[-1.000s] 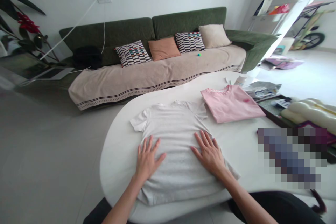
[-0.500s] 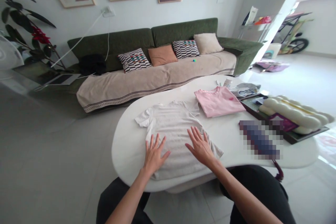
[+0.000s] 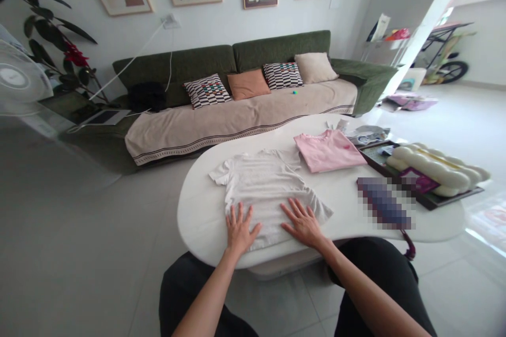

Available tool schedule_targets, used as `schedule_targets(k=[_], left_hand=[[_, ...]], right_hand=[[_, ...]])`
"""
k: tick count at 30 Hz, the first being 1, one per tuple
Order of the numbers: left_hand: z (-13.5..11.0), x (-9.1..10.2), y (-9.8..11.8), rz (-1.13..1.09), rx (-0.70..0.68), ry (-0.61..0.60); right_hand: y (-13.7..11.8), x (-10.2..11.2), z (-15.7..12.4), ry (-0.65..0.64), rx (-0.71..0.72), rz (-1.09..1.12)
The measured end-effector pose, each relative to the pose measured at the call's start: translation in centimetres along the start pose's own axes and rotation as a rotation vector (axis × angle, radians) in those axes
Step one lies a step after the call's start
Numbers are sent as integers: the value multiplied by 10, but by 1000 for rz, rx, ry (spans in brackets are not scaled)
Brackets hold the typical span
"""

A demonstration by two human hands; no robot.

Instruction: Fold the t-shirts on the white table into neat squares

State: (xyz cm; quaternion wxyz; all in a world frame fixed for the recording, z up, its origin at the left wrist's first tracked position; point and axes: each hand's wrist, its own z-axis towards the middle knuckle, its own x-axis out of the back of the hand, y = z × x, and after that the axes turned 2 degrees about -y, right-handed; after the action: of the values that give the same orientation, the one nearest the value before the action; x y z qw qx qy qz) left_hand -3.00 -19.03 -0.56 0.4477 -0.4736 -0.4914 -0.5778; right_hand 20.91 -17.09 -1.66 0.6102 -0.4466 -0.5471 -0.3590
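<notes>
A light grey T-shirt lies spread on the white table, its collar end away from me and its hem near the front edge. Shallow wrinkles run across it. My left hand rests flat on the lower left of the shirt, fingers apart. Over the lower right part, my right hand lies palm down with spread fingers. Neither hand grips the cloth. Just beyond the shirt's right sleeve is a folded pink T-shirt.
To the right, a dark tray holds a cream puffy object. A blurred-out dark item lies before it. Behind the pink shirt sits a grey bundle. A green sofa with cushions stands beyond the table.
Both hands have slid toward me over the grey T-shirt, nearer its hem, and the cloth has shifted a little. The view has turned slightly left.
</notes>
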Motion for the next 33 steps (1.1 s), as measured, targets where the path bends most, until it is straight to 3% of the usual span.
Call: schedule_targets(k=[6,10,15,20,23,26,30,33], left_hand=[[-15,2,2,-18,-81,-44],[-1,15,4,17,-75,-77],[62,28,-7,59,-52,-16],[146,17,-31,67,5,-27],[191,8,-41,64,19,-51],[224,-1,-45,53,49,-52],[246,-12,-50,26,88,-98],[253,-15,-60,33,168,-98]], right_hand=[[3,-5,-24,28,53,9],[4,-5,-27,27,55,18],[5,-5,-25,25,64,41],[1,4,-25,-8,45,86],[-21,15,-17,-38,35,137],[-55,17,1,-55,195,230],[-87,-14,26,5,442,272],[-96,-46,33,152,458,189]])
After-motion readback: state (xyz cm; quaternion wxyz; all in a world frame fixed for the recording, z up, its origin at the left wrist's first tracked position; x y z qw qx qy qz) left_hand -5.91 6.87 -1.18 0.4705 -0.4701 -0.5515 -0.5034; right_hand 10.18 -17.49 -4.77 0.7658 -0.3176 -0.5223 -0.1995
